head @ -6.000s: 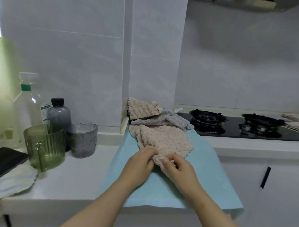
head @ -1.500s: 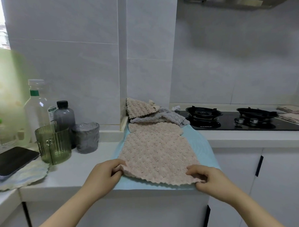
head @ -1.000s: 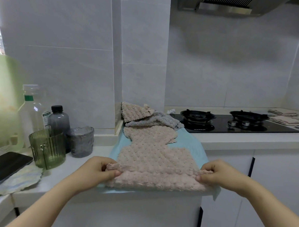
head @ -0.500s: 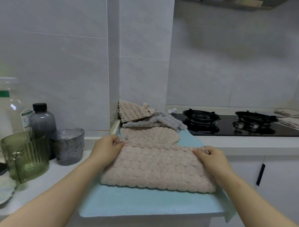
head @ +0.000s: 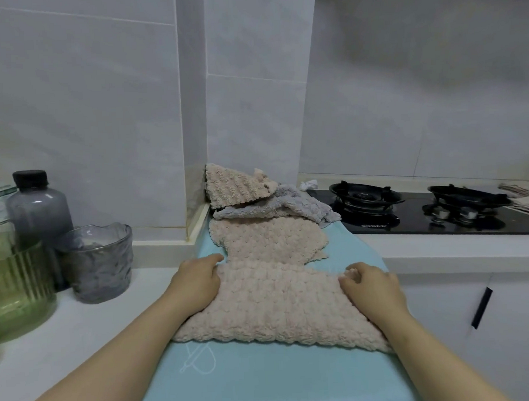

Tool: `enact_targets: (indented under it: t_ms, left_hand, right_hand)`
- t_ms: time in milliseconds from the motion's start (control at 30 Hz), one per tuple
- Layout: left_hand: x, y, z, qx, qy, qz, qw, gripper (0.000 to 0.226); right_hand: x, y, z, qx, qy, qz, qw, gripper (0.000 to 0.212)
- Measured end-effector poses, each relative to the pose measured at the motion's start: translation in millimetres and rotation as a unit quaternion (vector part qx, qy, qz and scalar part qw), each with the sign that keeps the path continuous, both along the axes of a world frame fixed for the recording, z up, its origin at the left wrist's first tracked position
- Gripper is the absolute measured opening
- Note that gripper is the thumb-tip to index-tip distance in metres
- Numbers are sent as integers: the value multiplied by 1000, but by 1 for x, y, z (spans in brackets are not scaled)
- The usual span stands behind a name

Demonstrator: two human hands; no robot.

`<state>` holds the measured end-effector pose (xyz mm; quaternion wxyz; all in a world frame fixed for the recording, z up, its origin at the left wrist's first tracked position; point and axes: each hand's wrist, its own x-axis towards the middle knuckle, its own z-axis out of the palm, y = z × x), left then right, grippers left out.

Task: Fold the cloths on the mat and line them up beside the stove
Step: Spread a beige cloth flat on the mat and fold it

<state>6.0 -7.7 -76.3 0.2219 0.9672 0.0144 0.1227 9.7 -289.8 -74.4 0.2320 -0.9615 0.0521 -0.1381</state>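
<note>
On the mat (head: pixel 265 382), left hand (head: pixel 197 283) flat, right hand (head: pixel 374 288) curled on beige cloth (head: pixel 277 303), grey glass (head: pixel 100 262) nearby.

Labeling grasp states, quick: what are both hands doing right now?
Left hand: open, flat on the beige cloth.
Right hand: fingers curled on the cloth; grip cannot be told.

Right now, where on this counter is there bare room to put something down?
Free: the white counter between the grey glass and the mat, and the mat's near end in front of the beige cloth. Crowded: the mat's far end under the cloth pile, and the left corner with the green cup and bottle.
</note>
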Motion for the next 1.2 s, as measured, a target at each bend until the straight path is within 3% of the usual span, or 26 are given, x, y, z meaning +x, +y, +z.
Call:
enact_targets:
  t_ms: [100,233,333,400,533,667,733,867,967,1100,1200]
  left_hand:
    - [3,2,-3,52,12,9,999,38]
    - [4,6,-2,39,21,16,999,34]
    - [1,4,1,20,17,18,999,30]
    - [-4,1,5,-25,-21,4,999,20]
    - [-14,2,12,-137,-96,-17,986,8]
    - [-10,3,16,-289,-121,33,949,17]
    - [-6,2,14,-312,-126,45,941,23]
    - [0,4,7,-236,-98,66,964,33]
    - [-4,3,10,-219,-80,41,971,36]
    - [-19,-1,14,-158,-104,-140,972,17]
    - [-31,-14,14,-60,-29,-250,966,68]
  right_hand:
    - [-4,3,4,-44,18,-14,999,37]
    - [-3,2,2,-56,35,-34,997,44]
    - [-3,1,2,-45,31,-23,998,33]
    - [-5,0,2,0,-1,-6,1000,14]
    - [-6,-3,7,145,-69,60,985,12]
    - [3,-6,34,202,-153,78,964,9]
    - [11,-3,41,195,-147,72,967,7]
    - [22,7,31,159,-42,71,984,37]
    - [21,3,23,188,9,57,980,44]
    - [7,-13,32,184,66,45,980,56]
    - [-5,-19,38,157,125,69,977,66]
